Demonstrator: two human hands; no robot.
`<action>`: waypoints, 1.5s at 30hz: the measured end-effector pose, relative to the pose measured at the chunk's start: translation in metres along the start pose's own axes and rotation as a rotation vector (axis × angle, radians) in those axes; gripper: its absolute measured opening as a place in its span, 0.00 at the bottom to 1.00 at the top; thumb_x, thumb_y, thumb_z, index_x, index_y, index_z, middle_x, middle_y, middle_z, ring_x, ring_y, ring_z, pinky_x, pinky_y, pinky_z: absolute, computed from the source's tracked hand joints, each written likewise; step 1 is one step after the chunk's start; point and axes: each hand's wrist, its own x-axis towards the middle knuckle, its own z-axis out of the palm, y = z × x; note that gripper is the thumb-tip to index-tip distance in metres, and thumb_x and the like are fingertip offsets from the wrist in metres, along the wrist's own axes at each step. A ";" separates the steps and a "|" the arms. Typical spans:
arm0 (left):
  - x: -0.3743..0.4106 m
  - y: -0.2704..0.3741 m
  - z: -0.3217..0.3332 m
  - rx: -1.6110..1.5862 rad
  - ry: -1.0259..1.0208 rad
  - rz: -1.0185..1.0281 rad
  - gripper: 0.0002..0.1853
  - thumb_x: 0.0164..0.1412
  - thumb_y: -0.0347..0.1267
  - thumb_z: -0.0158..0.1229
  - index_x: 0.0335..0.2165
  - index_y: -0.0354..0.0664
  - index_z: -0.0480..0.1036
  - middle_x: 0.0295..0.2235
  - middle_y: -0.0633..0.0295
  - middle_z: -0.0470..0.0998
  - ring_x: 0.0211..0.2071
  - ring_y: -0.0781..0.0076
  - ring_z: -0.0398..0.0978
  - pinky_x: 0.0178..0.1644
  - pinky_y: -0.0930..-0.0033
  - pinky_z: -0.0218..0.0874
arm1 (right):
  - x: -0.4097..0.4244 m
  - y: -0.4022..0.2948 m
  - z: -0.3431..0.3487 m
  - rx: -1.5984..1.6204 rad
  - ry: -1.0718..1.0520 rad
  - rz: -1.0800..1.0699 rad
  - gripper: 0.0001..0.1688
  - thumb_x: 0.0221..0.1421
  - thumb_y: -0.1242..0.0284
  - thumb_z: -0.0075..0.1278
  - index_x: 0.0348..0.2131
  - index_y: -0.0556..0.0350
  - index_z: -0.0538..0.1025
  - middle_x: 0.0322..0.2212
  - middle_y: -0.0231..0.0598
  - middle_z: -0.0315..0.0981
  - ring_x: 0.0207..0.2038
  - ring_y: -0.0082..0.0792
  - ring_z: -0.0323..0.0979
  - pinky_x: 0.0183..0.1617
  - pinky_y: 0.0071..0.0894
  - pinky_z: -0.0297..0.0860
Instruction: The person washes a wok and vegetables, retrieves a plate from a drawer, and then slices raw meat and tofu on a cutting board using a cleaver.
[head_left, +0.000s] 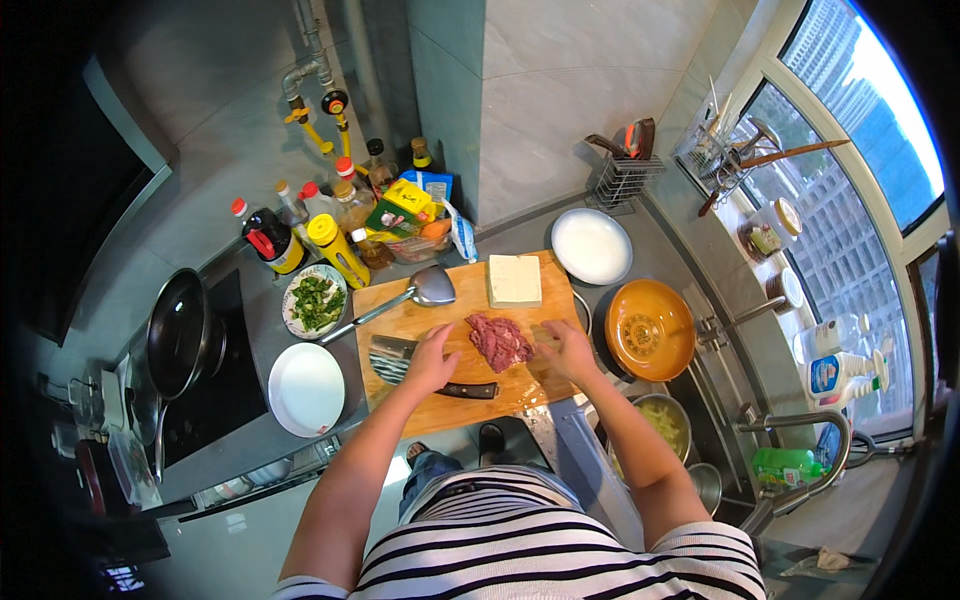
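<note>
A heap of sliced raw red meat (498, 343) lies on the wooden cutting board (450, 409) in front of me. To its left my left hand (435, 360) hovers over the board, fingers apart and holding nothing. My right hand (568, 351) is on the other side of the meat, also empty with spread fingers. A cleaver (469, 390) with a dark handle lies partly beneath my left hand. Behind the meat sits a block of white tofu (514, 281). The metal spatula (432, 286) rests across the board's left corner.
Left of the board are a white plate (306, 390), a plate of chopped greens (315, 301) and a pan (178, 334) on the cooktop. Seasoning bottles (330, 240) stand behind. To the right are another white plate (592, 246), an orange bowl (649, 330) and the sink faucet (840, 450).
</note>
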 end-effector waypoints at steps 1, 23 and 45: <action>0.005 -0.001 0.007 0.025 -0.003 0.009 0.34 0.52 0.29 0.63 0.57 0.35 0.63 0.56 0.47 0.67 0.57 0.48 0.64 0.61 0.60 0.57 | -0.001 0.002 0.000 0.015 0.000 -0.020 0.26 0.46 0.66 0.63 0.45 0.55 0.76 0.40 0.49 0.72 0.45 0.51 0.72 0.47 0.43 0.69; 0.051 0.018 0.056 0.150 -0.137 0.047 0.43 0.34 0.33 0.76 0.52 0.42 0.66 0.49 0.48 0.67 0.52 0.47 0.67 0.54 0.58 0.62 | 0.016 -0.030 0.055 -0.050 -0.147 -0.003 0.44 0.35 0.72 0.66 0.54 0.57 0.66 0.47 0.54 0.65 0.49 0.57 0.67 0.52 0.46 0.68; 0.253 0.136 0.139 -0.050 -0.189 0.137 0.49 0.43 0.32 0.72 0.62 0.39 0.56 0.56 0.45 0.65 0.53 0.51 0.69 0.56 0.58 0.64 | 0.143 0.096 -0.095 0.200 0.179 0.019 0.44 0.41 0.81 0.60 0.58 0.59 0.64 0.51 0.52 0.66 0.55 0.48 0.67 0.60 0.35 0.63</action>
